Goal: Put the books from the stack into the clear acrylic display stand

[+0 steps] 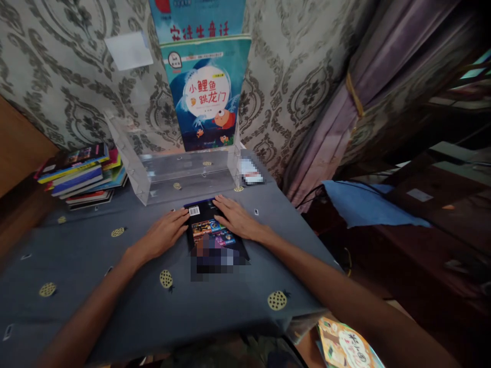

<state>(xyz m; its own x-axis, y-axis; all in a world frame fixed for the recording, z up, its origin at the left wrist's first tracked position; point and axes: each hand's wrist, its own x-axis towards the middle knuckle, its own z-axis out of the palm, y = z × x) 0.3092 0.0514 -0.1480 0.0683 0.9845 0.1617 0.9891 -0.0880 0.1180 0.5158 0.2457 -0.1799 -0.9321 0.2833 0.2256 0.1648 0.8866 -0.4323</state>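
Observation:
A dark book (pixel 209 225) with a barcode and small colourful pictures lies flat on the cloth-covered table, its lower part pixelated. My left hand (pixel 166 232) rests beside its left edge, fingers stretched out and fingertips touching it. On the upper right part of the cover lies my right hand (pixel 240 220), fingers extended. Just behind the book stands a clear plastic book rack (pixel 184 176). Two picture books stand upright at its back, the front one a blue fish storybook (pixel 207 97) and the other a light blue book (pixel 197 18) partly hidden behind it.
A stack of books (pixel 86 176) sits at the table's left rear. Right of the rack is a pixelated flat item (pixel 251 171). A purple curtain (pixel 330 117) hangs beyond the table's right edge. Lower right, more books (pixel 347 345) lie below the tabletop. Patterned wallpaper (pixel 287 61) covers the wall behind.

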